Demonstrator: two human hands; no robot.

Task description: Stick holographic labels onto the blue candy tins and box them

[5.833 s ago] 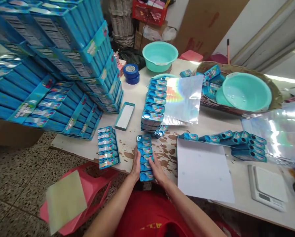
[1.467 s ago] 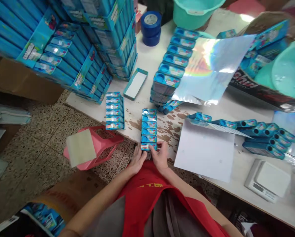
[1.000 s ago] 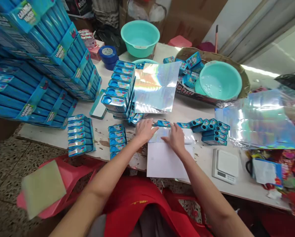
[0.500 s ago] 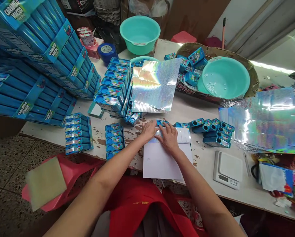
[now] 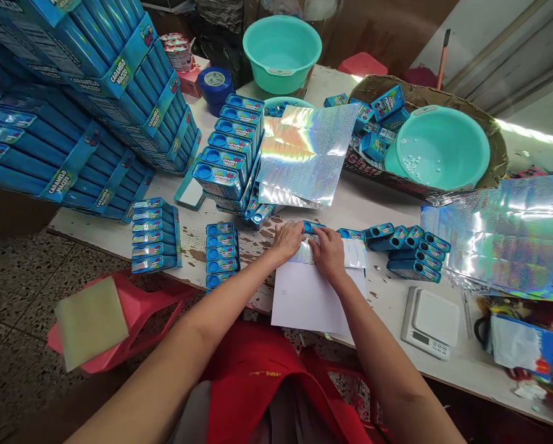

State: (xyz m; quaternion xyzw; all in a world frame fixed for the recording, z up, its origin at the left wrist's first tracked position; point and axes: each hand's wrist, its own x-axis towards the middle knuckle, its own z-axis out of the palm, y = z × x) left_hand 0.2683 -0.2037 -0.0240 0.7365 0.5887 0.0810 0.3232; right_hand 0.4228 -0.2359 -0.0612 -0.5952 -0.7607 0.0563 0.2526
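My left hand (image 5: 286, 240) and my right hand (image 5: 328, 251) lie close together at the far edge of a white sheet (image 5: 314, 298) on the table. Between their fingertips shows a folded strip of holographic foil (image 5: 305, 253), and both hands pinch or press it. A small blue box (image 5: 311, 226) pokes out just beyond the fingers. A short row of blue boxes (image 5: 220, 254) lies left of my left hand, and a second row (image 5: 155, 235) lies farther left. More blue boxes (image 5: 408, 249) are bunched to the right of my right hand.
Tall stacks of blue cartons (image 5: 86, 105) fill the left side. A holographic sheet (image 5: 307, 154) leans on a box stack (image 5: 231, 157). Teal basins (image 5: 281, 50) (image 5: 439, 148), blue tape (image 5: 215, 83), a white scale (image 5: 430, 322), more foil sheets (image 5: 508, 237) and a pink stool (image 5: 123, 320) surround the spot.
Both hands left the short row of boxes at the table's near edge and moved to the white sheet's far edge. They have drawn closer together on the foil strip.
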